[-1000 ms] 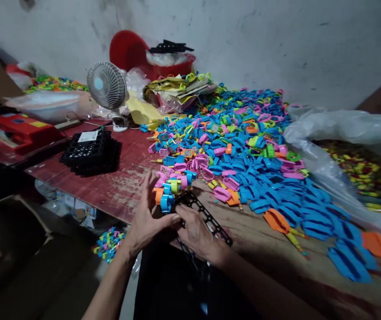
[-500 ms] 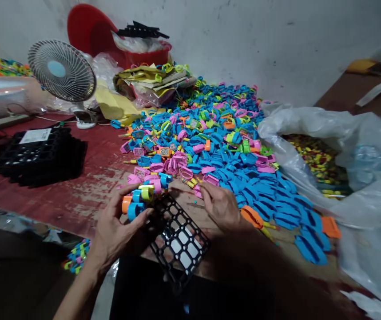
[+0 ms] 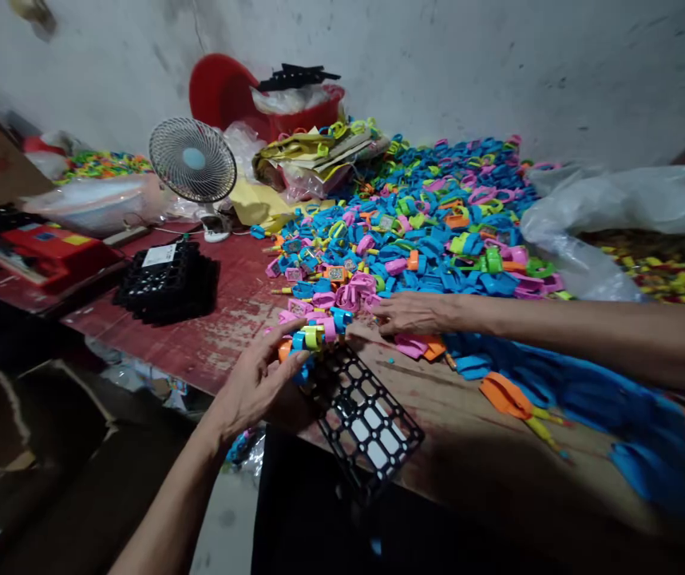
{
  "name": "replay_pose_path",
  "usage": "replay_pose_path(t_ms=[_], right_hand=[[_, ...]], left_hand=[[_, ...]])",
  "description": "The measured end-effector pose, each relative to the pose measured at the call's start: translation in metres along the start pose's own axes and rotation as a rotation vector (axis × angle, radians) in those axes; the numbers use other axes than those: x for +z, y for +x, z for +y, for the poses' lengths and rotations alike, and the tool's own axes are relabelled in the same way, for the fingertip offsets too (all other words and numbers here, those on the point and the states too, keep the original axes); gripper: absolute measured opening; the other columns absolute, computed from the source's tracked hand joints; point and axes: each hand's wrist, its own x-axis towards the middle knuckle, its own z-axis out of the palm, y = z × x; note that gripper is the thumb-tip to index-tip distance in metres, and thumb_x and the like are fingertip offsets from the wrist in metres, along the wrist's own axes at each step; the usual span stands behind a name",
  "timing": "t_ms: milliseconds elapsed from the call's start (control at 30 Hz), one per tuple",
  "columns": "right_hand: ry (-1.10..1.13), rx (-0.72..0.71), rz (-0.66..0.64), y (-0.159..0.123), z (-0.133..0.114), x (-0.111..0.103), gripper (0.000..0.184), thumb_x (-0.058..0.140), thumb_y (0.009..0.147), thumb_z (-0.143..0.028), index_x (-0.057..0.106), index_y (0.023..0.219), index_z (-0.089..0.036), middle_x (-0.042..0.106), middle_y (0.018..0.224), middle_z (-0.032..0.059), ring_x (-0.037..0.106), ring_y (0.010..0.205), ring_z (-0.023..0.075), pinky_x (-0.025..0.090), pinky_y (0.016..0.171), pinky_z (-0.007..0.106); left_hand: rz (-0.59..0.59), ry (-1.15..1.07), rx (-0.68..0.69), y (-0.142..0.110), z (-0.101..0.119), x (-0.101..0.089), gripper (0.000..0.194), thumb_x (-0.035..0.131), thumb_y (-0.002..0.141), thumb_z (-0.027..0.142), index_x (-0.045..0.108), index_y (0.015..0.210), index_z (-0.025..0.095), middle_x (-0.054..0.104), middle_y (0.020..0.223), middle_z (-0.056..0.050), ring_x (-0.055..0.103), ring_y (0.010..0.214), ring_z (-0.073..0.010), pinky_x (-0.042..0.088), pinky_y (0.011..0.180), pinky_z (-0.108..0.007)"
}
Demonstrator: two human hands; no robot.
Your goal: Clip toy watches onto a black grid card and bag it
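Observation:
My left hand (image 3: 257,386) grips the near-left corner of a black plastic grid tray (image 3: 365,418) that overhangs the table's front edge. Several coloured toy watches (image 3: 312,335) sit in the tray's far row, touching my fingertips. My right hand (image 3: 409,313) reaches across from the right and rests palm down on the edge of a big heap of blue, pink and orange toy watches (image 3: 438,231). Its fingers are curled over pink pieces; what they hold is hidden.
A stack of black grid trays (image 3: 166,279) lies at the left on the worn red table (image 3: 211,339). A small white fan (image 3: 192,164), a red basin (image 3: 294,108) and papers stand behind. A clear plastic bag of small parts (image 3: 635,231) sits at the right.
My right hand has left the tray and stretched out to the heap's edge. My left hand still holds the tray, which now lies flatter over the table edge. The camera swung back left.

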Motion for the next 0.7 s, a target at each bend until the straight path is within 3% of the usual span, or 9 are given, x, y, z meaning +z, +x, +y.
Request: replay_pose_path(t_ms=[67,100,167,267,400,533,600,700], right_hand=[[0.013,-0.214,-0.212,-0.006,0.009,-0.017,0.033,0.059,0.079,-0.002,0.072,0.093,-0.028,0.07,0.116,0.0027,0.063,0.104,0.0136,0.047,0.086,0.026],[-0.004,-0.28,-0.249,-0.009,0.014,-0.026,0.037,0.057,0.078,0.0,0.071,0.099,-0.027,0.068,0.119,0.0047,0.062,0.107,0.0152,0.047,0.088,0.028],[-0.064,-0.259,-0.156,-0.015,0.02,-0.041,0.035,0.054,0.078,-0.001,0.07,0.1,-0.023,0.069,0.114,0.0085,0.063,0.1,0.0181,0.047,0.086,0.031],[-0.083,-0.023,0.048,-0.026,0.002,-0.049,0.017,0.05,0.087,-0.013,0.065,0.095,-0.017,0.068,0.088,0.0089,0.061,0.074,0.0185,0.047,0.069,0.03],[0.149,0.338,0.3,-0.038,-0.076,-0.014,0.018,0.052,0.092,-0.031,0.061,0.097,-0.017,0.064,0.071,0.0022,0.055,0.057,0.0154,0.043,0.056,0.027],[0.526,0.54,0.326,-0.032,-0.153,0.044,0.022,0.056,0.091,-0.038,0.067,0.083,-0.02,0.067,0.066,0.0016,0.062,0.058,0.0175,0.049,0.057,0.028],[0.637,0.608,0.321,-0.021,-0.169,0.063,0.022,0.058,0.09,-0.038,0.068,0.081,-0.021,0.069,0.068,0.0028,0.065,0.062,0.0192,0.051,0.062,0.03],[0.667,0.705,0.315,-0.007,-0.175,0.076,0.018,0.064,0.085,-0.036,0.07,0.083,-0.02,0.072,0.074,0.0048,0.068,0.068,0.0212,0.051,0.064,0.03]], left_hand=[[0.028,0.036,0.029,0.0,-0.004,0.002,0.057,0.056,0.092,0.049,0.05,0.142,0.025,0.062,0.134,-0.009,0.057,0.123,-0.0298,0.047,0.104,-0.046],[0.038,0.048,0.044,0.0,-0.005,0.002,0.057,0.055,0.091,0.049,0.05,0.143,0.025,0.063,0.132,-0.009,0.057,0.123,-0.03,0.048,0.103,-0.046],[0.048,0.053,0.071,0.001,-0.007,0.004,0.058,0.054,0.092,0.05,0.049,0.144,0.025,0.062,0.134,-0.008,0.056,0.125,-0.0297,0.047,0.104,-0.046],[0.047,0.034,0.082,0.002,-0.008,0.005,0.058,0.053,0.093,0.05,0.047,0.145,0.026,0.057,0.141,-0.007,0.054,0.127,-0.0283,0.044,0.107,-0.046],[0.047,0.006,0.044,0.003,-0.008,0.006,0.057,0.054,0.092,0.05,0.051,0.142,0.023,0.064,0.131,-0.009,0.061,0.116,-0.027,0.048,0.1,-0.044],[0.056,0.0,0.043,0.002,-0.007,0.006,0.055,0.057,0.091,0.048,0.054,0.14,0.022,0.068,0.124,-0.008,0.062,0.113,-0.0272,0.05,0.097,-0.042],[0.051,0.003,0.03,0.001,-0.005,0.005,0.055,0.057,0.09,0.047,0.054,0.139,0.023,0.067,0.125,-0.007,0.061,0.114,-0.0281,0.05,0.097,-0.042],[0.024,-0.045,0.002,-0.002,0.0,0.005,0.056,0.057,0.091,0.047,0.052,0.141,0.022,0.066,0.127,-0.007,0.06,0.115,-0.0282,0.049,0.099,-0.042]])
